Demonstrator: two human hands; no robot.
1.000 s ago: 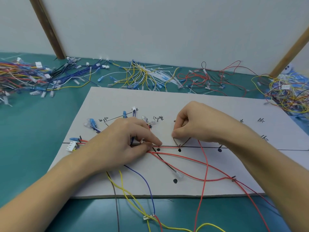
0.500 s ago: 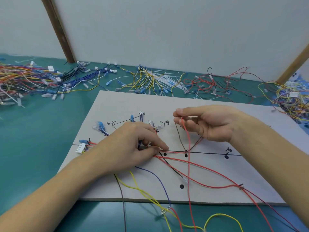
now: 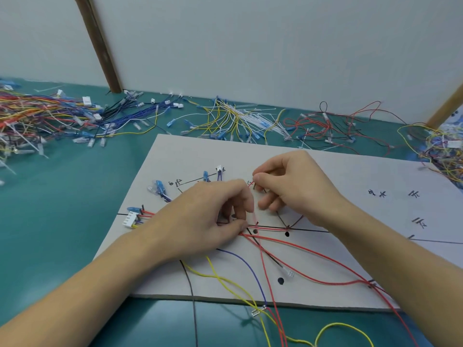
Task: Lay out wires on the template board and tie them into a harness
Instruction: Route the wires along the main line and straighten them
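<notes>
Change: right hand has dropped from its raised position toward the left hand.
Fingers: right pinch the red wire; left pin wires to the board.
Technique: keep the pinned bundle pressed while routing along the drawn line.

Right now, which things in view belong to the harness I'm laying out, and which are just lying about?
In the job:
template board
red wire pinched by right hand
wire bundle pressed down by left hand
white connector

Lying about:
multicoloured wire pile
yellow and white wires
red and black wires
tangle at far right
</notes>
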